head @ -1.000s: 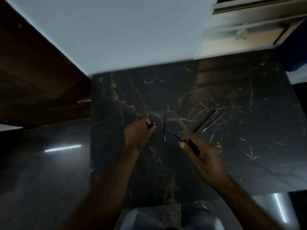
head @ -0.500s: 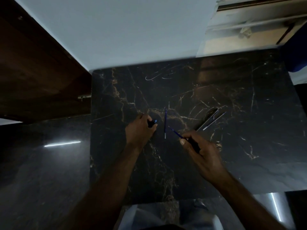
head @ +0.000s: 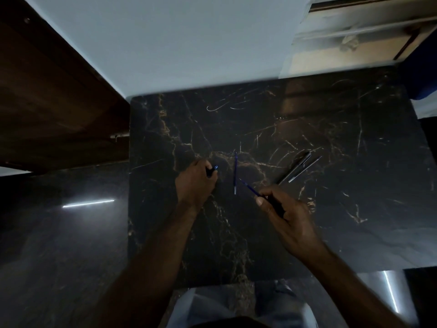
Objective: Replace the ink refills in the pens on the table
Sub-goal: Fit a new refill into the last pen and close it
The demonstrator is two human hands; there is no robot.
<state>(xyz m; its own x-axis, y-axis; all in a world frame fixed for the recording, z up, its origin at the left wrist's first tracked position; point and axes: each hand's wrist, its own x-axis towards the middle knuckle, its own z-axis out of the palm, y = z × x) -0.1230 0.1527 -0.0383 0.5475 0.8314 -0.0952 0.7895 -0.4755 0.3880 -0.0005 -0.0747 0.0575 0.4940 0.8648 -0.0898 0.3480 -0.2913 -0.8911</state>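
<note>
My left hand rests on the dark marble table, closed around a short dark pen piece with a blue tip. My right hand grips a dark pen barrel; a thin blue refill sticks out of it toward the upper left. A loose blue refill lies on the table between the two hands. Farther right lie a dark pen and, beside it, a thin refill, both slanted.
The table's left edge drops to a dark glossy floor. A brown wooden panel stands at the left and a pale wall behind. My legs in light trousers sit at the near edge.
Both hands hold almost the same pose; the view has shifted slightly. The loose refill and the pen at the right have not moved.
</note>
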